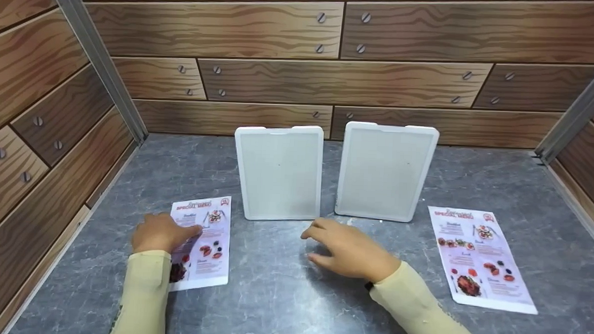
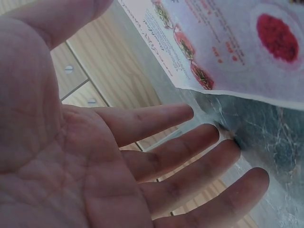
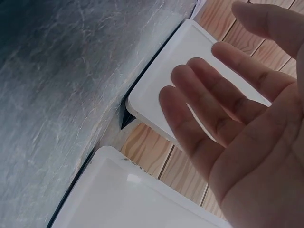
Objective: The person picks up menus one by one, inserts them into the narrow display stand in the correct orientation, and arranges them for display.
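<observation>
My left hand [image 1: 161, 233] is at the left edge of a printed menu sheet [image 1: 210, 253], its thumb reaching over the paper. In the left wrist view the fingers [image 2: 161, 114] are spread and nearly straight beside the sheet's edge, with nothing between them. Over the middle of the table is my right hand [image 1: 348, 249], fingers loosely bent and holding nothing. It is in front of two upright white frames, the left one [image 1: 279, 176] and the right one [image 1: 385, 175]. The right wrist view shows its relaxed fingers [image 3: 204, 95] overlapping one white frame.
A second menu sheet [image 1: 481, 262] lies at the right on the grey marbled table [image 1: 292, 305]. Wood-patterned walls [image 1: 260, 81] enclose the back and sides, with metal strips [image 1: 101, 56] at the corners.
</observation>
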`<move>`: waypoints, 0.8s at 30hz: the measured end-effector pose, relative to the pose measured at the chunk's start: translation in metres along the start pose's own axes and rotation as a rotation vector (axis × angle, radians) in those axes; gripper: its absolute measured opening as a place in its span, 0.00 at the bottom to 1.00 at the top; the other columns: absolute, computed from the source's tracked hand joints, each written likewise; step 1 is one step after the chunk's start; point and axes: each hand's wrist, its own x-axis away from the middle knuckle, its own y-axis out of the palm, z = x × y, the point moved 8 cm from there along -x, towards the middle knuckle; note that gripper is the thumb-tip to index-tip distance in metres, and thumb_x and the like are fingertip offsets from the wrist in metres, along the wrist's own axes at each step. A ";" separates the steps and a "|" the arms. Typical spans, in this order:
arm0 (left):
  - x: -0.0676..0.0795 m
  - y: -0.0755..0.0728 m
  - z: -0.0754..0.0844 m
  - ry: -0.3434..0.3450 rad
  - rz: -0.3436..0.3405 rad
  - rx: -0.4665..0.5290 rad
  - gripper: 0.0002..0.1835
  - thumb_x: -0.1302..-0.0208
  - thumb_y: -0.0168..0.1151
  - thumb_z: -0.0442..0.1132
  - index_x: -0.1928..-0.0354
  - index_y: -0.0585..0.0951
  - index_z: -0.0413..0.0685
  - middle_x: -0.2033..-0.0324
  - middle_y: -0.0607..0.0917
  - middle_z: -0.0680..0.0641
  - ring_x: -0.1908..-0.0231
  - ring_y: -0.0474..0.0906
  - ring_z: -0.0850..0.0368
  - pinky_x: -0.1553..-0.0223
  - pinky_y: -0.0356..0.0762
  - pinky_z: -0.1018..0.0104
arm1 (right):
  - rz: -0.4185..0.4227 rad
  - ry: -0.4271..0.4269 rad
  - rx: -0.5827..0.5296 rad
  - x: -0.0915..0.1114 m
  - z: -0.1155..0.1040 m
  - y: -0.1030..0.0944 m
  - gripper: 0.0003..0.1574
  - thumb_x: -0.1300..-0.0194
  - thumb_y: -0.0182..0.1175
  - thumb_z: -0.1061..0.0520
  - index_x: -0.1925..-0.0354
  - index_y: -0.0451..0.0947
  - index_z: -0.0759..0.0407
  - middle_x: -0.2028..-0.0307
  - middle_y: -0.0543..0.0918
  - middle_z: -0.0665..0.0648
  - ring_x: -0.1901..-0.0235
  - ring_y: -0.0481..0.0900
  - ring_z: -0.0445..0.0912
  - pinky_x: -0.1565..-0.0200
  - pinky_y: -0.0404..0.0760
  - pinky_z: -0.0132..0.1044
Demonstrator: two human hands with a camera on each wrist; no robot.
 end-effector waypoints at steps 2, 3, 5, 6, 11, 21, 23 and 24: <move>0.001 0.001 0.000 -0.003 -0.002 -0.005 0.48 0.41 0.67 0.66 0.44 0.76 0.21 0.47 0.75 0.19 0.48 0.75 0.21 0.51 0.76 0.33 | 0.005 -0.003 -0.004 0.000 0.000 0.000 0.20 0.29 0.65 0.49 0.43 0.81 0.55 0.49 0.81 0.53 0.52 0.81 0.47 0.51 0.83 0.47; 0.001 0.001 0.000 -0.005 -0.003 -0.007 0.48 0.41 0.67 0.66 0.44 0.77 0.21 0.47 0.75 0.19 0.48 0.75 0.21 0.50 0.76 0.33 | 0.005 -0.004 -0.007 -0.001 0.000 0.000 0.20 0.29 0.65 0.49 0.43 0.81 0.55 0.48 0.81 0.53 0.52 0.81 0.47 0.50 0.82 0.47; 0.001 0.002 0.000 -0.009 0.003 -0.010 0.47 0.41 0.68 0.66 0.46 0.77 0.22 0.48 0.75 0.20 0.49 0.75 0.21 0.50 0.76 0.33 | 0.001 -0.004 -0.009 -0.001 0.000 0.001 0.20 0.29 0.65 0.49 0.43 0.81 0.55 0.49 0.81 0.53 0.52 0.81 0.47 0.50 0.83 0.47; 0.001 0.002 0.000 -0.012 0.005 -0.012 0.46 0.42 0.68 0.65 0.47 0.78 0.22 0.49 0.76 0.21 0.49 0.75 0.21 0.50 0.76 0.34 | -0.003 -0.002 -0.011 0.000 0.000 0.002 0.21 0.29 0.65 0.49 0.43 0.81 0.56 0.49 0.81 0.53 0.52 0.81 0.47 0.50 0.83 0.47; 0.000 0.003 0.002 -0.008 0.022 -0.037 0.44 0.43 0.70 0.64 0.50 0.79 0.22 0.51 0.76 0.21 0.49 0.75 0.22 0.51 0.76 0.34 | -0.019 0.011 -0.010 0.000 0.002 0.004 0.21 0.29 0.66 0.48 0.42 0.81 0.56 0.49 0.81 0.54 0.51 0.81 0.48 0.49 0.83 0.47; -0.002 0.005 0.005 0.008 0.014 -0.010 0.40 0.42 0.72 0.59 0.51 0.79 0.22 0.52 0.76 0.21 0.53 0.78 0.26 0.54 0.79 0.35 | -0.011 0.012 -0.017 0.002 0.008 -0.002 0.22 0.30 0.67 0.49 0.43 0.81 0.58 0.49 0.81 0.54 0.52 0.81 0.48 0.48 0.82 0.47; -0.002 0.004 0.006 0.012 0.016 -0.001 0.39 0.42 0.73 0.58 0.52 0.80 0.23 0.53 0.77 0.23 0.55 0.79 0.28 0.55 0.79 0.36 | -0.004 0.011 -0.014 0.003 0.009 -0.004 0.22 0.31 0.68 0.50 0.43 0.81 0.58 0.49 0.81 0.55 0.52 0.82 0.48 0.49 0.82 0.46; -0.001 0.004 0.006 0.013 0.017 0.005 0.38 0.42 0.73 0.58 0.52 0.80 0.23 0.55 0.78 0.24 0.56 0.79 0.29 0.55 0.79 0.37 | -0.002 0.010 -0.014 0.003 0.010 -0.005 0.22 0.31 0.68 0.50 0.44 0.81 0.58 0.49 0.81 0.55 0.53 0.82 0.48 0.49 0.82 0.46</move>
